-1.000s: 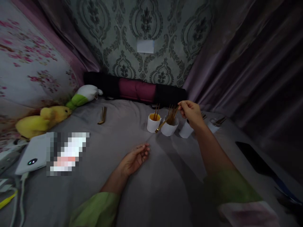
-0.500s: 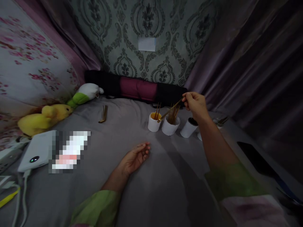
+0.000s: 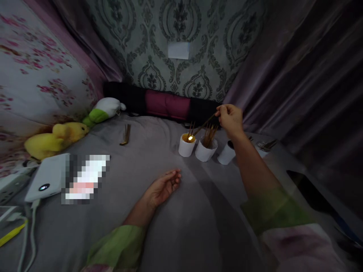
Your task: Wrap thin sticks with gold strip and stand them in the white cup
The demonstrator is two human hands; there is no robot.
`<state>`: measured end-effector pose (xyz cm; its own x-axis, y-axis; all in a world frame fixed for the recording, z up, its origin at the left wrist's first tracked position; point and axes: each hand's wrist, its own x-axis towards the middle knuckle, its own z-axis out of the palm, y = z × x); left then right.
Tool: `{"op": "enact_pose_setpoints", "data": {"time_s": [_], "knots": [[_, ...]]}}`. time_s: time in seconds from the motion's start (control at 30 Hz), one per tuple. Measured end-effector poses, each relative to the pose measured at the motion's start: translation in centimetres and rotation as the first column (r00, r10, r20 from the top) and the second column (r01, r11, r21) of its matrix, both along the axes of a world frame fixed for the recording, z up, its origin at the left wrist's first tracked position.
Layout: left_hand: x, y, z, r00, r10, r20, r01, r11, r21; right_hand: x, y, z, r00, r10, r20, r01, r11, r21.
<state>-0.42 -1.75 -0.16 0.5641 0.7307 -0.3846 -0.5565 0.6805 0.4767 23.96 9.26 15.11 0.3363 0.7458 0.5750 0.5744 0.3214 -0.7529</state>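
Observation:
My right hand (image 3: pixel 230 118) pinches the end of a thin gold-coloured stick (image 3: pixel 204 124) with a small flat tip. It slants down to the left, and the tip gleams at the mouth of a white cup (image 3: pixel 186 148) with a yellow-orange inside. Thin brown sticks stand in that cup. Beside it, a wider white cup (image 3: pixel 205 152) holds several upright sticks. To its right a white cup with a dark mouth (image 3: pixel 226 154) is partly behind my right forearm. My left hand (image 3: pixel 166 187) rests on the grey sheet, fingers loosely curled, holding nothing.
Bent gold-coloured pieces (image 3: pixel 126 135) lie on the sheet at left. A clear container (image 3: pixel 263 147) with dark sticks stands at right, near a black flat device (image 3: pixel 304 187). Plush toys (image 3: pixel 56 138), a white power bank (image 3: pixel 49 177) and cables are on the left. A black-and-maroon roll (image 3: pixel 167 105) lines the wall.
My right hand has moved slightly left and up. The stick's tip has moved from between the two cups to the yellow-orange cup's mouth and now shines. My left hand stays in place.

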Motion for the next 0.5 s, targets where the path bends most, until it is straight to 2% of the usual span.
{"op": "enact_pose_setpoints", "data": {"time_s": [0.3,0.5], "knots": [[0.0,0.0,0.0,1.000,0.004,-0.006,-0.004,1.000,0.000,-0.7,0.6,-0.9,0.989,-0.045,0.139,0.049,0.999,-0.020],[0.1,0.1,0.1,1.000,0.008,-0.013,-0.008,1.000,-0.017,-1.5,1.2,-1.7,0.981,0.027,0.191,-0.016,0.998,-0.059]]}}
